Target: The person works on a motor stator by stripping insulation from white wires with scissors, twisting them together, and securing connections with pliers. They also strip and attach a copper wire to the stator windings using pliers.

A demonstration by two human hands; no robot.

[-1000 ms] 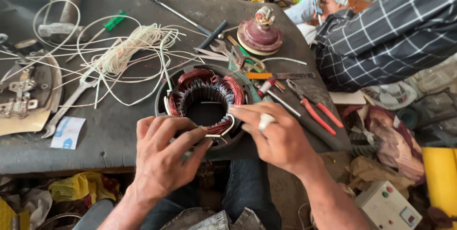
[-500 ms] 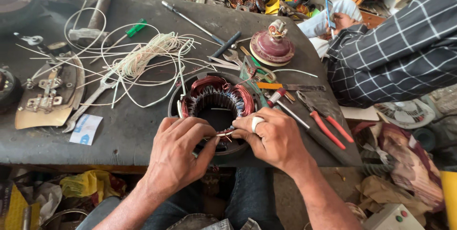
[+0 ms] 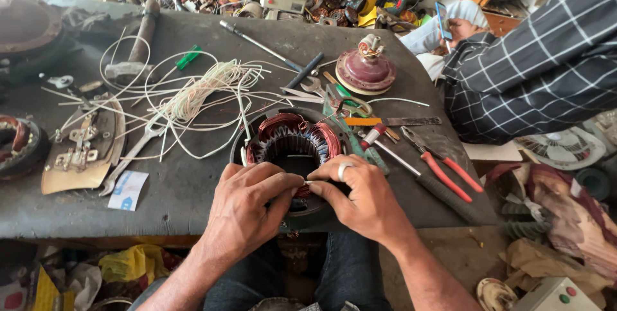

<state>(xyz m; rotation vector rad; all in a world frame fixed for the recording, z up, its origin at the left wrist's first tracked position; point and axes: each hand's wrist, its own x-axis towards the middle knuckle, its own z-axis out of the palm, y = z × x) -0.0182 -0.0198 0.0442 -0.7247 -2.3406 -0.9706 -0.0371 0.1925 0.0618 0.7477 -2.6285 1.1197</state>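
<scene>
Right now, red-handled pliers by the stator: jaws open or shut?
Shut, as far as visible: the pliers lie flat on the workbench, handles nearly parallel, untouched, right of the right hand.

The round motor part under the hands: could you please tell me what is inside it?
Copper windings ring the motor part; its near side is covered by both hands.

Head camera, looking steeply down, close over workbench [image 3: 193,201].

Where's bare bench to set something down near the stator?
Bare patch: dark bench top between the small white card, the white wire tangle and the left hand. Crowded: right of the stator, where the red-handled pliers and screwdriver lie beside the right hand.
</scene>
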